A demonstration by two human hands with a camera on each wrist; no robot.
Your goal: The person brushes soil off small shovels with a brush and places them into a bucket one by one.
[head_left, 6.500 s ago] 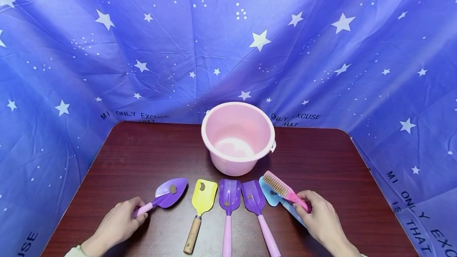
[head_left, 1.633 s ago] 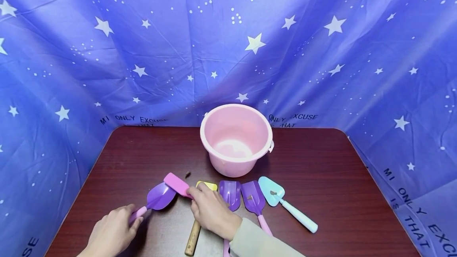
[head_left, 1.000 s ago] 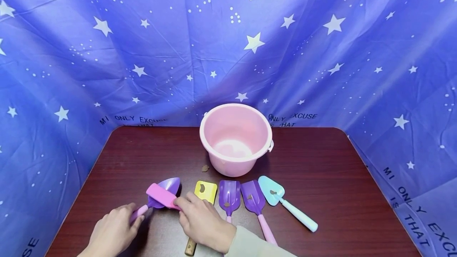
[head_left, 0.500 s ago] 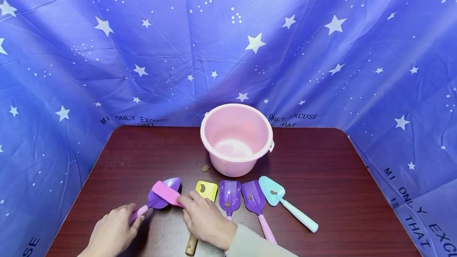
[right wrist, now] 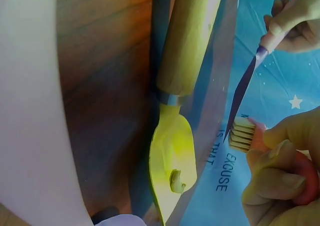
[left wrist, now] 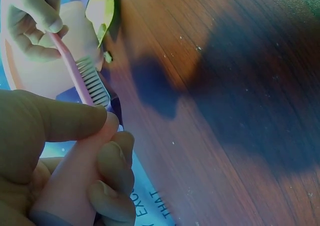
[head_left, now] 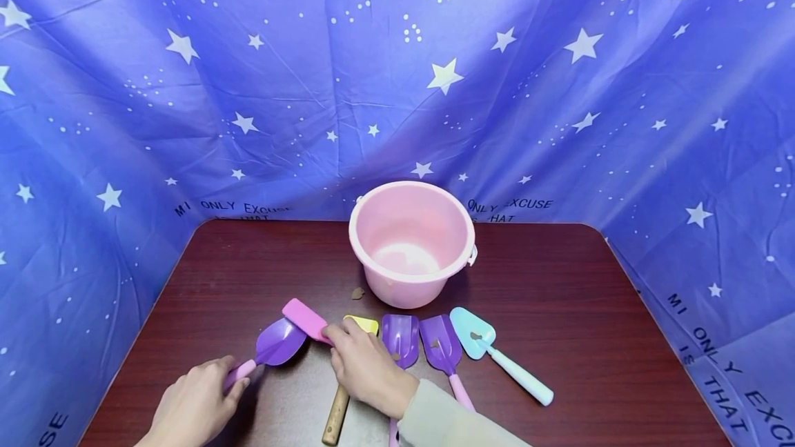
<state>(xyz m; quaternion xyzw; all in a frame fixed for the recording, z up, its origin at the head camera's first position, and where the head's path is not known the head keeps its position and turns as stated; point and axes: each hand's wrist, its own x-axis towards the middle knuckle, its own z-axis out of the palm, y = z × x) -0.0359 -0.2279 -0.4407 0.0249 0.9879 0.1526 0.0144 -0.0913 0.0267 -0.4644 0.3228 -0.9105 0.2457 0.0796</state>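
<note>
My left hand [head_left: 195, 399] grips the pink handle of a purple trowel [head_left: 276, 347], its blade tilted over the table's left side. My right hand [head_left: 369, 371] holds a pink scrub brush [head_left: 304, 319] by its handle, bristles down at the far edge of the blade. In the left wrist view the bristles of the brush [left wrist: 80, 80] meet the blade; the right wrist view shows the brush [right wrist: 245, 133] beside the blade's tip. Below my right hand lies a yellow shovel [right wrist: 172, 141] with a wooden handle and a brown clump on it. A brown clump [head_left: 357, 293] lies on the table.
A pink bucket [head_left: 410, 288] stands at the middle back. Right of the yellow shovel lie two purple shovels, one [head_left: 400, 336] partly behind my right arm, the other [head_left: 441, 340] beside it, then a light blue trowel [head_left: 518, 374]. Brown bits sit on their blades. Starry blue cloth [head_left: 279, 88] surrounds the table.
The brush has crossed from the right onto the left trowel and just slid toward its tip. The brown clump once on that blade now lies by the bucket. The light blue trowel is uncovered.
</note>
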